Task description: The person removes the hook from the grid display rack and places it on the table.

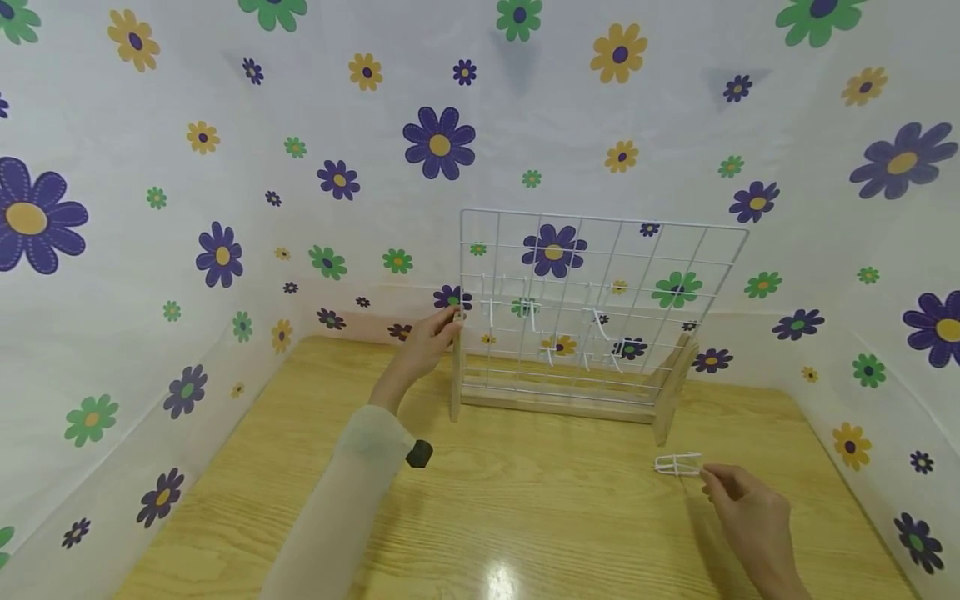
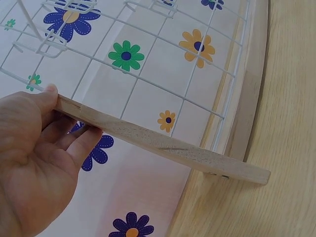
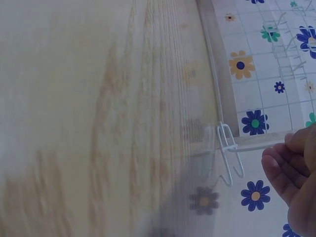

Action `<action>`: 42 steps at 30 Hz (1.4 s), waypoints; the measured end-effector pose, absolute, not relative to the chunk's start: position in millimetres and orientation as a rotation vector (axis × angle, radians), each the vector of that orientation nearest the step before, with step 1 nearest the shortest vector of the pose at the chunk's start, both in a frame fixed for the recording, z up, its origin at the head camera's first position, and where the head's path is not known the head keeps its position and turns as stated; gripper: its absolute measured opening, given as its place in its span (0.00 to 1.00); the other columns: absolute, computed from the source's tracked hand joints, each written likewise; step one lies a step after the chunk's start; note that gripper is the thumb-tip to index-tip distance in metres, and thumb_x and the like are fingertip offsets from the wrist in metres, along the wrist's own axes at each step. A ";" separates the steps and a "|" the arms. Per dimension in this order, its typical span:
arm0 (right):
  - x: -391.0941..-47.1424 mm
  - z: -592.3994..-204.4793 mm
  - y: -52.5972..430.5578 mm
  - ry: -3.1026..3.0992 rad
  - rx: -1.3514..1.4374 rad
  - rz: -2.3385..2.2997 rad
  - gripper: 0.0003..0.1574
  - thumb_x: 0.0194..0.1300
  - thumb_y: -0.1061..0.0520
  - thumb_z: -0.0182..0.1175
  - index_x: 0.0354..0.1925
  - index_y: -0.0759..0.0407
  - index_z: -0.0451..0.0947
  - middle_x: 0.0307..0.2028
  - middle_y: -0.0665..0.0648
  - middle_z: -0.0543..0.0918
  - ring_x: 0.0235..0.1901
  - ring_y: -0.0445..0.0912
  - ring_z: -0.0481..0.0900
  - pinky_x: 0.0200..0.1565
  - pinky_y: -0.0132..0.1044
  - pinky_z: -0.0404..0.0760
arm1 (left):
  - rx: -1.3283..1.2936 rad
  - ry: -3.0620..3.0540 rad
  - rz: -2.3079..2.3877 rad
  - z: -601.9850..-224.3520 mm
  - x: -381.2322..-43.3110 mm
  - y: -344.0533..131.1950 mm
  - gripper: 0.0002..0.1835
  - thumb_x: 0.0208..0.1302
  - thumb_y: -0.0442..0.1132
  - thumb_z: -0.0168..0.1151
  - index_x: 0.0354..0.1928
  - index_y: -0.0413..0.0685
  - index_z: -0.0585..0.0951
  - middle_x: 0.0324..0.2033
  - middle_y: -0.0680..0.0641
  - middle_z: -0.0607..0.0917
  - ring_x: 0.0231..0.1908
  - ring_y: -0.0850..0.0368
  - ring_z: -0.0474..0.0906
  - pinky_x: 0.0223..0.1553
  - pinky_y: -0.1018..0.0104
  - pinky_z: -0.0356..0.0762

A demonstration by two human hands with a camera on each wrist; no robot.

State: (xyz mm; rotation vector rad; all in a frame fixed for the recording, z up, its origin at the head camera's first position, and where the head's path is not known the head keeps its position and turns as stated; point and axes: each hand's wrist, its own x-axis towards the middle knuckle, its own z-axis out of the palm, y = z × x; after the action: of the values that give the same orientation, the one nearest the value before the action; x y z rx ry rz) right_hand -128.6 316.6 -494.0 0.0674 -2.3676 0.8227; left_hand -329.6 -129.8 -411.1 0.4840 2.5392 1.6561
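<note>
Left hand [image 1: 422, 346] grips wooden upright [image 2: 163, 144], apparently steadying rack [image 1: 570, 312]; right hand [image 1: 753, 512] pinches white hook [image 3: 228, 147] by stem [image 3: 256, 146], likely for control.

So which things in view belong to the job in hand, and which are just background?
Job in hand:
- wire grid
- wooden stand, gripped by the left hand
- loose white hook, pinched by the right hand
- hooks on the grid

Just background:
- table
- flowered backdrop
</note>
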 end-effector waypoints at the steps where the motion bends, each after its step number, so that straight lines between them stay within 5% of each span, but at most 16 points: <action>1: -128.2 -493.4 316.4 -2.371 0.065 0.819 0.06 0.58 0.74 0.71 0.35 0.69 0.86 0.25 0.61 0.88 0.22 0.24 0.77 0.20 0.18 0.75 | 0.485 2.539 1.656 -410.7 -329.6 -129.8 0.30 0.84 0.48 0.46 0.81 0.48 0.58 0.77 0.41 0.63 0.73 0.44 0.65 0.71 0.51 0.68; 13: -119.8 -487.8 319.1 -2.556 -0.061 0.811 0.03 0.64 0.68 0.70 0.36 0.70 0.85 0.28 0.62 0.89 0.22 0.34 0.81 0.23 0.21 0.78 | 0.478 2.536 1.651 -411.4 -329.2 -129.8 0.31 0.84 0.49 0.46 0.82 0.50 0.57 0.78 0.42 0.62 0.74 0.44 0.63 0.71 0.50 0.67; 25: -116.8 -478.5 314.7 -2.764 -0.228 0.902 0.12 0.70 0.65 0.63 0.44 0.78 0.82 0.31 0.66 0.89 0.22 0.44 0.83 0.21 0.29 0.81 | 0.483 2.536 1.666 -415.0 -331.6 -130.5 0.31 0.84 0.49 0.46 0.81 0.48 0.58 0.77 0.41 0.64 0.74 0.43 0.64 0.71 0.49 0.67; 42: -113.4 -479.1 312.1 -2.960 -0.307 1.012 0.21 0.72 0.63 0.61 0.52 0.83 0.77 0.26 0.56 0.87 0.21 0.44 0.80 0.19 0.33 0.76 | 0.471 2.542 1.640 -411.9 -331.2 -129.5 0.31 0.84 0.49 0.47 0.81 0.48 0.59 0.76 0.40 0.64 0.73 0.43 0.65 0.71 0.49 0.66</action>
State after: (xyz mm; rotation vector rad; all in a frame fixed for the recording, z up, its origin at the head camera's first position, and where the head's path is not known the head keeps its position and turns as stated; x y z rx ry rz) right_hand -113.4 312.1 -479.1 -0.3072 -2.9599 1.0117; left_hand -331.2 -129.5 -411.9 0.4708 2.5424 1.6400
